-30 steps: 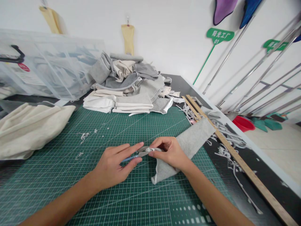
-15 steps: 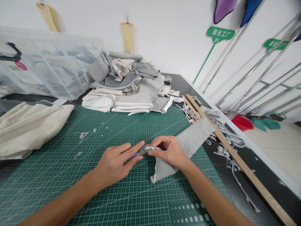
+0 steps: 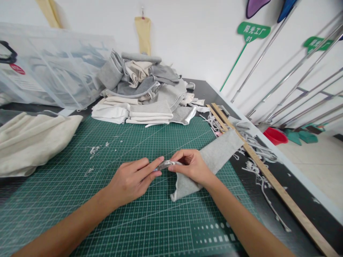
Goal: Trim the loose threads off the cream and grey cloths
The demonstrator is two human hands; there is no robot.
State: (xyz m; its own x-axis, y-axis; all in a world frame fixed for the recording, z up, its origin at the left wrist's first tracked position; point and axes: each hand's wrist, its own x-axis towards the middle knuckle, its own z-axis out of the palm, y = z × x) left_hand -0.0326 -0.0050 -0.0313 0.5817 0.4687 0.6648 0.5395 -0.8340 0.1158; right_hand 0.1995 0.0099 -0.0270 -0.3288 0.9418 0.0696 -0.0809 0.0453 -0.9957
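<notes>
My left hand (image 3: pixel 131 180) grips small blue-handled snips (image 3: pixel 160 166) whose metal blades point right, at the edge of a grey fabric strip (image 3: pixel 217 155). My right hand (image 3: pixel 191 167) pinches that edge of the strip between thumb and fingers, right at the blade tips. The strip lies folded on the green cutting mat (image 3: pixel 80 200), one end stretching up to the right and the other hanging down below my right wrist. Both hands rest low over the mat's middle.
A heap of grey and cream fabric pieces (image 3: pixel 142 92) sits at the mat's far edge. A cream cloth bundle (image 3: pixel 32 142) lies left, a clear plastic bin (image 3: pixel 53 71) behind it. A wooden ruler (image 3: pixel 268 178) and fabric trimmings (image 3: pixel 257 153) lie along the right.
The snips have closed in on the fabric edge, and less of the blue handle shows. Both hands stay at the same spot on the mat; the view has tilted down a little.
</notes>
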